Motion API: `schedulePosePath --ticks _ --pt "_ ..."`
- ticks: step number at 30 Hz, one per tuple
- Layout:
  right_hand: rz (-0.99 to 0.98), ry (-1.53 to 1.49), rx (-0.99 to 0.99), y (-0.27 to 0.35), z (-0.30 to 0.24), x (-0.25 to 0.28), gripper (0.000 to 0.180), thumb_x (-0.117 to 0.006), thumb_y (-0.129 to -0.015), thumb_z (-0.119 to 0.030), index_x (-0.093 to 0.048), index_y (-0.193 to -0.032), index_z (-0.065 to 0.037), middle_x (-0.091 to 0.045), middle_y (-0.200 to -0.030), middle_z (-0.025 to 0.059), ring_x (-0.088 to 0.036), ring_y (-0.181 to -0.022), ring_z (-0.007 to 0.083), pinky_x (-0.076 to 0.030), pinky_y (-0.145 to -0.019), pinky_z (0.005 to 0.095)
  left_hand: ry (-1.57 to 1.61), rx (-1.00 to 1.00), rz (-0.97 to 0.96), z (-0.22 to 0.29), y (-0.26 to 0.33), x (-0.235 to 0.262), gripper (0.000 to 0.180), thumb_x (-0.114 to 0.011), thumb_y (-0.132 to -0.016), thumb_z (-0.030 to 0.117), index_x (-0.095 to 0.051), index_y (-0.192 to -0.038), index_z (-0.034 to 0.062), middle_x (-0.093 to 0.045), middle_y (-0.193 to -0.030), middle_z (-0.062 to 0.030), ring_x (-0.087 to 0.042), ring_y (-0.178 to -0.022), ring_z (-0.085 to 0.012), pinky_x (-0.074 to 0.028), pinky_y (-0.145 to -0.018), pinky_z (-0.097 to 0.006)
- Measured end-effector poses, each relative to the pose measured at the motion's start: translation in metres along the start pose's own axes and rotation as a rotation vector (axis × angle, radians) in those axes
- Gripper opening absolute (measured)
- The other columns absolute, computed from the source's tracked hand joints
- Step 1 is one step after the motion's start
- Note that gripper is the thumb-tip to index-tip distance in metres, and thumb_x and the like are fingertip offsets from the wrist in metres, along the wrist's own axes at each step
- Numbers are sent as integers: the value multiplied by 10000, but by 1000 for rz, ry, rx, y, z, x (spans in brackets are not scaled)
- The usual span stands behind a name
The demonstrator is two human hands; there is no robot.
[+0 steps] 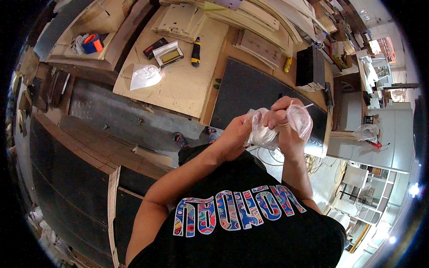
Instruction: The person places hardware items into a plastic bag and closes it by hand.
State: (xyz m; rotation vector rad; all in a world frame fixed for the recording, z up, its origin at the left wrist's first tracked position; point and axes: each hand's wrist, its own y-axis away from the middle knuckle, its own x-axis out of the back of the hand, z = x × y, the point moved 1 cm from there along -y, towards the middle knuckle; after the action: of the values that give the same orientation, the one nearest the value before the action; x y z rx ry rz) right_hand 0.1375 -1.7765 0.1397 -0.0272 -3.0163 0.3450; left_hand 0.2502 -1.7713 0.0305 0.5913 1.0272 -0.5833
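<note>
Both hands grip 1 clear plastic bag [272,127] above the dark panel [250,96]: left hand [237,136] clasps its lower-left side, right hand [283,120] pinches its top, fingers closed.

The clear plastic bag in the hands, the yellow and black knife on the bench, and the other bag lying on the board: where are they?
clear plastic bag [298,119], head view, on its bulging right side.
yellow and black utility knife [195,52], head view, mid-handle.
crumpled plastic bag [145,76], head view, its middle.
</note>
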Motion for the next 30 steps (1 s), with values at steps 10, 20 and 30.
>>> schedulePosePath --ticks 10,20,30 --pt "-44 -186 50 -4 0 3 406 -705 -952 -387 -554 -1116 -49 -523 -837 44 -512 -689 134 -473 -640 311 54 9 60 4 2 -9 362 -507 -1066 354 -604 -1241 52 -671 -1129 -50 -674 -1002 -156 -551 -872 -318" --pt "96 -1407 -146 -34 3 34 439 -683 -929 -382 -621 -1242 -80 -516 -1120 60 -496 -969 177 -441 -810 309 -86 -50 36 16 10 -10 382 -547 -1053 257 -582 -1313 -21 -676 -1201 -117 -673 -1086 -199 -542 -942 -338" --pt "184 -1046 -462 -30 21 34 428 -574 -789 225 -584 -1032 -127 -540 -1133 70 -512 -880 124 -453 -796 236 -453 -530 -20 38 43 -12 461 -601 -1005 240 -512 -1375 -20 -651 -1248 -121 -646 -1150 -200 -511 -999 -357"
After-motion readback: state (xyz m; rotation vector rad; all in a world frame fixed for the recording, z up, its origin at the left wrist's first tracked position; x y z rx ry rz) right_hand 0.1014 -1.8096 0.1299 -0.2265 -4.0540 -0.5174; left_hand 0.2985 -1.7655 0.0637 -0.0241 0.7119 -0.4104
